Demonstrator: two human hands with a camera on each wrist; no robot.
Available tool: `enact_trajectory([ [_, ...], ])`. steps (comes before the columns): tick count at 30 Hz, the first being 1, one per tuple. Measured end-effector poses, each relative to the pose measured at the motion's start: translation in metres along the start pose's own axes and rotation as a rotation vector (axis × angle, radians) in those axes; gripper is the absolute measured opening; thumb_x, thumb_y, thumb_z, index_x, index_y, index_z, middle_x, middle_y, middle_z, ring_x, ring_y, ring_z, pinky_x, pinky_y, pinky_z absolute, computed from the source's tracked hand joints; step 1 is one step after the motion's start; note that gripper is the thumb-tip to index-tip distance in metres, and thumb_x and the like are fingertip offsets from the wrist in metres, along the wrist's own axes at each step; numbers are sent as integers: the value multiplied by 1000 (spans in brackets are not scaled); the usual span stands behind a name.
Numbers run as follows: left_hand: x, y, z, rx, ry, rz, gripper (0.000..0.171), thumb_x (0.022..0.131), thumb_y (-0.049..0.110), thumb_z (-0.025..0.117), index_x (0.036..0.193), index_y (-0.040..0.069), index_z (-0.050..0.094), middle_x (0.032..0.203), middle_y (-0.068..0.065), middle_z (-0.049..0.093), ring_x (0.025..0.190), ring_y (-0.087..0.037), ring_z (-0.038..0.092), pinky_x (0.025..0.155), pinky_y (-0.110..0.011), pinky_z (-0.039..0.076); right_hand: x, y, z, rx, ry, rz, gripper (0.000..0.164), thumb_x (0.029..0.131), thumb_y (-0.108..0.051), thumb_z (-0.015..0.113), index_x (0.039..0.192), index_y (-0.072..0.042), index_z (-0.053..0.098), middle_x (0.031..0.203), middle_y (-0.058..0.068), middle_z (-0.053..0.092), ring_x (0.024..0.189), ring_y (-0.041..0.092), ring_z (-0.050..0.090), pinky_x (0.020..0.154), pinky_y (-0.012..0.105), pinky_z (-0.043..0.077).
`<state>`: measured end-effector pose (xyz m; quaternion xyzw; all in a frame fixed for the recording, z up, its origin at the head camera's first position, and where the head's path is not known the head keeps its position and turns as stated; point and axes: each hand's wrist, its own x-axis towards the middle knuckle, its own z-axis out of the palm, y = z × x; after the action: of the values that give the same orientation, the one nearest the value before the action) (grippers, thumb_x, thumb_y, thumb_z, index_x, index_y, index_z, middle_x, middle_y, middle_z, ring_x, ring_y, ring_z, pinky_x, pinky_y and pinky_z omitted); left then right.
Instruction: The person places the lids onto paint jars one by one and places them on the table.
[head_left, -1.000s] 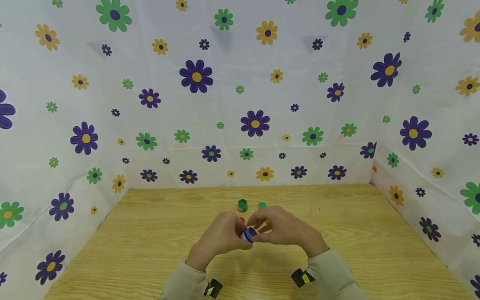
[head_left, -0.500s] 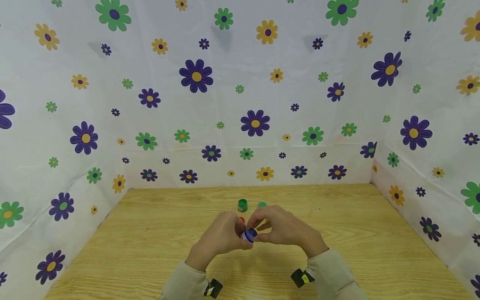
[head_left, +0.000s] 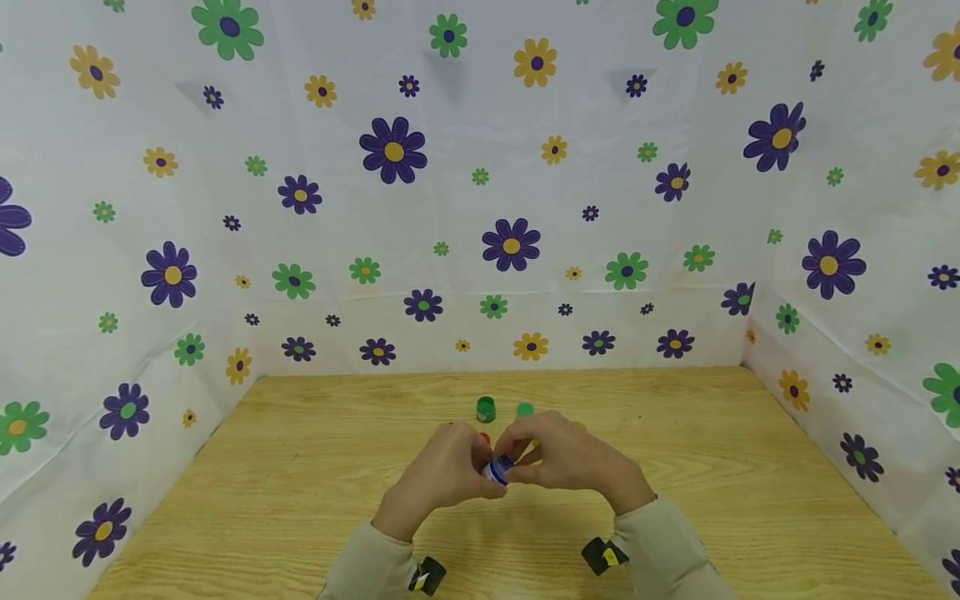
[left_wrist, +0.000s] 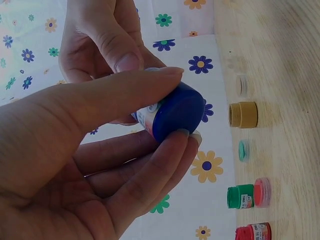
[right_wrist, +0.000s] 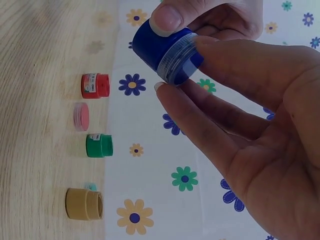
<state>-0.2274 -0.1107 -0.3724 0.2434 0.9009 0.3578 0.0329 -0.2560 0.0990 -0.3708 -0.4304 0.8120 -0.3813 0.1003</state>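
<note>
A small blue paint jar (left_wrist: 180,112) is held tilted above the table between the two hands. My left hand (head_left: 450,467) grips its blue body, thumb on one side and fingertips on the other. At the jar's other end is a clear ridged lid (right_wrist: 178,57), over which the thumb and index finger of my right hand (head_left: 566,454) pinch from opposite sides. In the right wrist view the lid sits on the jar's mouth. The remaining fingers of the right hand (right_wrist: 265,125) lie below the jar.
On the wooden table (head_left: 300,467) stand an open green jar (head_left: 486,409), an ochre jar (left_wrist: 244,115) and a red jar (left_wrist: 253,231). Beside them lie a green lid (head_left: 525,409), a red lid (left_wrist: 262,192) and a pale clear lid (left_wrist: 242,86). Flower-patterned sheeting (head_left: 450,200) encloses the table.
The right fingertips and the lid end of the blue jar shift slightly. Both hands otherwise stay in place, and the jars on the table have not moved.
</note>
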Motion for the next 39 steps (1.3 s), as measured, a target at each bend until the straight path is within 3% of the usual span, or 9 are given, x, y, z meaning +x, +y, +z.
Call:
enact_trajectory([
  [9,0,0,1,9,5,8,11,74,7,90,79,5,80,68,0,74,59,-6,61,54,-21,49,0,0,0,-54,-6,46,18,97,-14,72,113,-9,74,105,3,76,90,7,71,81,20,58],
  [15,0,0,0,3,2,4,12,74,7,90,81,4,80,70,-1,75,61,-7,63,56,-22,51,-2,1,-3,-53,1,45,23,98,-18,72,118,-8,73,111,5,74,94,11,71,81,24,59],
  [23,0,0,0,-4,-1,4,12,74,7,90,81,4,80,71,-2,76,62,-7,66,58,-22,53,-4,-1,-5,-10,20,18,25,92,-4,76,117,-7,71,117,9,72,110,26,70,89,27,60],
  [29,-1,-1,0,-13,2,16,12,74,6,90,82,4,81,71,-3,76,61,-7,66,57,-22,53,-3,-2,-2,20,18,-6,26,88,3,77,111,-8,71,113,8,69,110,23,68,91,30,60],
  [39,0,-1,0,3,12,15,12,73,7,90,79,5,80,69,-1,75,60,-6,63,55,-22,51,0,0,-1,19,-4,-13,22,91,1,75,112,-6,72,111,8,73,104,21,74,87,23,59],
])
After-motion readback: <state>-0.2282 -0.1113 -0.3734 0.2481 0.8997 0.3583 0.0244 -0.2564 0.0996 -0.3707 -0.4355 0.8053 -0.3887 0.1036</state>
